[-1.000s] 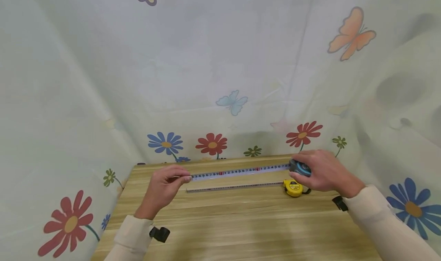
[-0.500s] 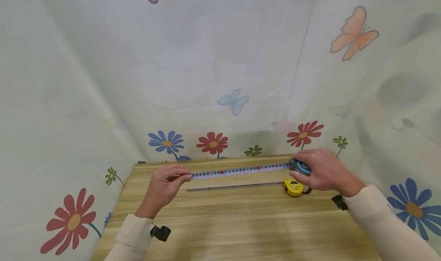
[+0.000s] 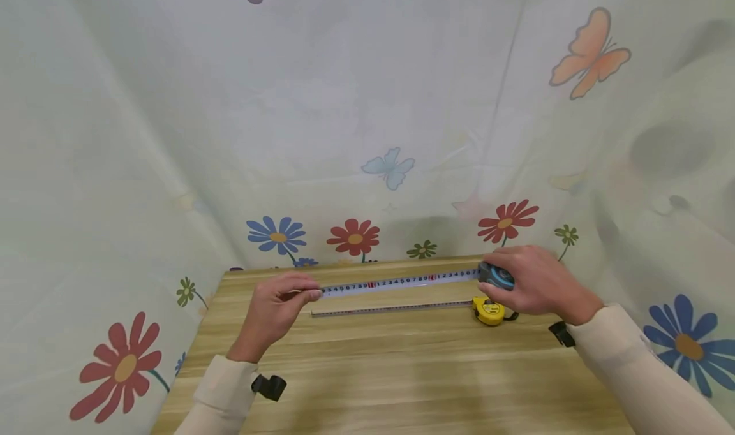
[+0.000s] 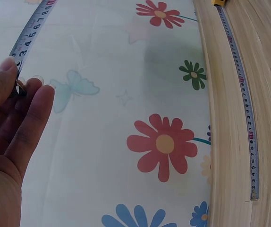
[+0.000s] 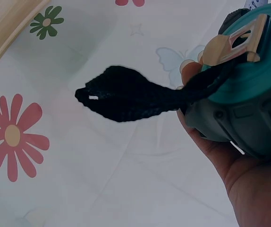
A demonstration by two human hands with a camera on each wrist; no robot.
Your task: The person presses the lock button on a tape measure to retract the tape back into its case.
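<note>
My left hand pinches the end of a silver measuring blade between thumb and fingers; the left wrist view shows the dark end hook by the fingertips. The blade stretches above the table to a black and blue tape measure, whose case my right hand grips. In the right wrist view that case shows a teal face, a metal belt clip and a black wrist strap. Nearer me, a yellow tape measure lies on the table, its blade drawn out to the left.
The wood-grain table ends at the back against a pale curtain printed with flowers and butterflies. The curtain also hangs along both sides. A small black wrist camera is worn at the left cuff.
The right hand and the blue tape measure have shifted slightly left, and a little less blade shows between the hands. The left hand and the yellow tape measure stay nearly in place.
</note>
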